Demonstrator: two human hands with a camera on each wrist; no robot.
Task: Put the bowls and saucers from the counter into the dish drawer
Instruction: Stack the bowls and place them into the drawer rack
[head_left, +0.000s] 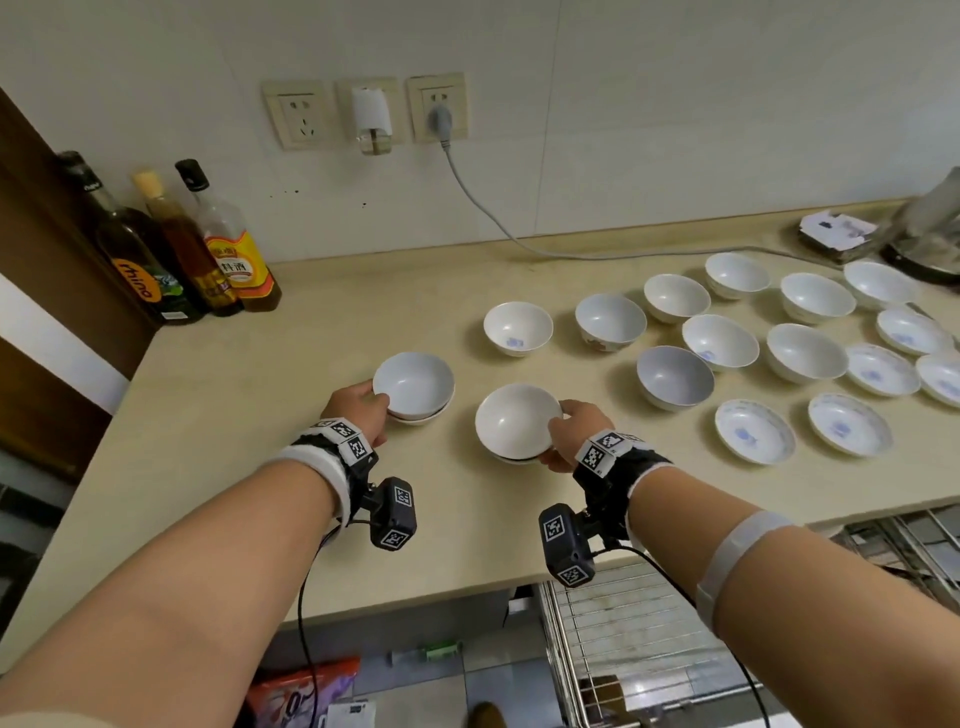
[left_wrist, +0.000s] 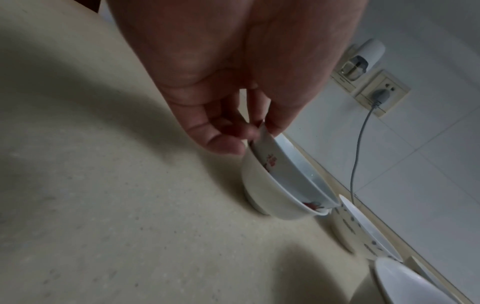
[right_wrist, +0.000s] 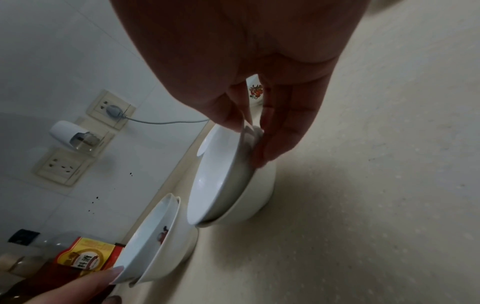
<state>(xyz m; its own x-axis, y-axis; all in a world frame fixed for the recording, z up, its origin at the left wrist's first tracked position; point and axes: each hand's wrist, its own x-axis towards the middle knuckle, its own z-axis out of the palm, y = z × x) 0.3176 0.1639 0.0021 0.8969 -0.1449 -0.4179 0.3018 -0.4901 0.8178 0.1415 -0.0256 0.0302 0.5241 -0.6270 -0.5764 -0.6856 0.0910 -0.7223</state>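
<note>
On the beige counter (head_left: 260, 415) two pairs of nested white bowls stand near the front. My left hand (head_left: 363, 405) pinches the rim of the upper bowl (head_left: 414, 383) of the left pair; in the left wrist view the left hand (left_wrist: 254, 131) has its thumb inside that upper bowl (left_wrist: 288, 170) and fingers outside. My right hand (head_left: 569, 434) grips the rim of the upper bowl (head_left: 517, 420) of the right pair; the right wrist view shows this upper bowl (right_wrist: 221, 174) tilted in the lower one, with the right hand (right_wrist: 257, 131) on its rim. Several more bowls (head_left: 675, 374) and saucers (head_left: 754, 431) lie to the right.
Three bottles (head_left: 208, 249) stand at the back left by a brown cabinet. A grey cord (head_left: 498, 228) runs from a wall socket along the counter's back. A wire dish rack drawer (head_left: 613, 623) stands pulled out below the counter edge. An appliance (head_left: 930, 228) sits at the far right.
</note>
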